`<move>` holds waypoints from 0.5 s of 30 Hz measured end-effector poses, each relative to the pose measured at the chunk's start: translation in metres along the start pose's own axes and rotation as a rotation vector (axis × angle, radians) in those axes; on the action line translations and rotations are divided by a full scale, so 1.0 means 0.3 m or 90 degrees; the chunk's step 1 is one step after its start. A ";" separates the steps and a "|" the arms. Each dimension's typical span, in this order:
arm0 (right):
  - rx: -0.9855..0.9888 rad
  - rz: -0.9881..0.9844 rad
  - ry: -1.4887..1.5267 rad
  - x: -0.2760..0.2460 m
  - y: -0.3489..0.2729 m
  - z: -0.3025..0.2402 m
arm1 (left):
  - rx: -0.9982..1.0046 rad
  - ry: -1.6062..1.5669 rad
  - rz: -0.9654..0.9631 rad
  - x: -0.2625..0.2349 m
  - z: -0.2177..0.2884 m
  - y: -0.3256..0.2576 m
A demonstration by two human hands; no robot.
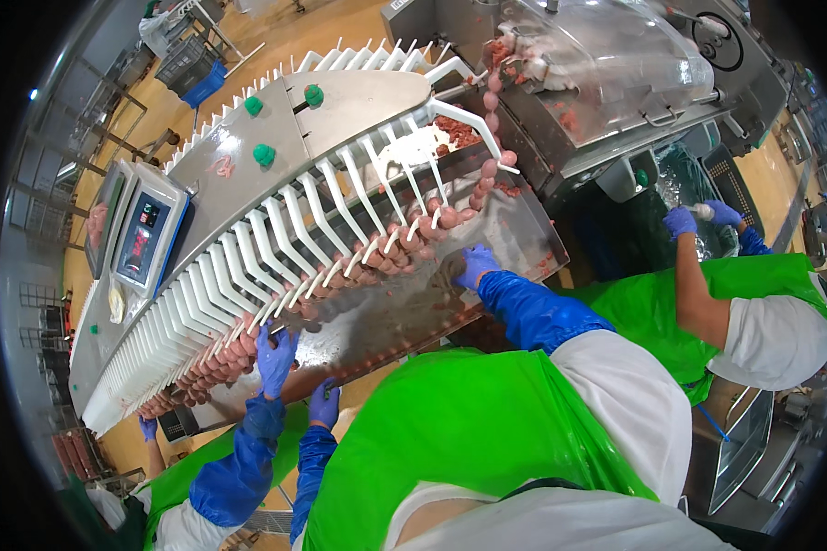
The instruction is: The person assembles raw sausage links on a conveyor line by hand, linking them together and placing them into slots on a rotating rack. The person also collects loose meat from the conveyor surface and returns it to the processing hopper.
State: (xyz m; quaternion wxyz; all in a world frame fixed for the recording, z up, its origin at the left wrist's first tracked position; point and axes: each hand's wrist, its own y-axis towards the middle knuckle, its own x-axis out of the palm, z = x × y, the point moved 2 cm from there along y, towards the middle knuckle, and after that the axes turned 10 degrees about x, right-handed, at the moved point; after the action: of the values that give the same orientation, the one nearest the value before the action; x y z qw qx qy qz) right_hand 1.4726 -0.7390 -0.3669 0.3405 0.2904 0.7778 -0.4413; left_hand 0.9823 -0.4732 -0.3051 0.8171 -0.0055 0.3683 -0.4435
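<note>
My right hand (476, 267), in a purple glove and blue sleeve, is low over the metal tray (377, 312), next to a dark grey patch I cannot make out. Its fingers look spread, with nothing seen in them. My left hand (323, 404), gloved alike, is near the tray's front edge, its fingers curled; whatever they may hold is hidden. Beyond both hands, linked sausages (404, 250) hang in loops from the white hooks (276, 234) of a long curved conveyor. A sausage chain (492, 106) comes down onto the hooks from the machine at the upper right.
A co-worker's gloved hand (277, 358) reaches to the sausages at my left. Another co-worker at right holds something pale over a plastic-lined bin (694, 193). A scale (142, 230) stands on the steel conveyor top (340, 115). The filling machine (606, 73) has a clear cover.
</note>
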 end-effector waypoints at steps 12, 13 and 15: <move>-0.041 -0.026 0.007 0.025 0.083 0.072 | -0.020 0.159 -0.018 0.008 0.067 0.029; -0.046 -0.027 0.020 0.024 0.082 0.074 | -0.012 0.126 -0.009 0.010 0.073 0.031; -0.037 -0.035 0.034 0.015 0.082 0.076 | -0.007 0.092 -0.002 0.012 0.071 0.037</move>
State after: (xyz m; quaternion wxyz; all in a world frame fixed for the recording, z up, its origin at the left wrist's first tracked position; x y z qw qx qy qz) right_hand 1.4946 -0.7477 -0.3911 0.3159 0.2708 0.8066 -0.4199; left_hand 1.0045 -0.4758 -0.2954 0.7878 0.0219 0.4286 -0.4418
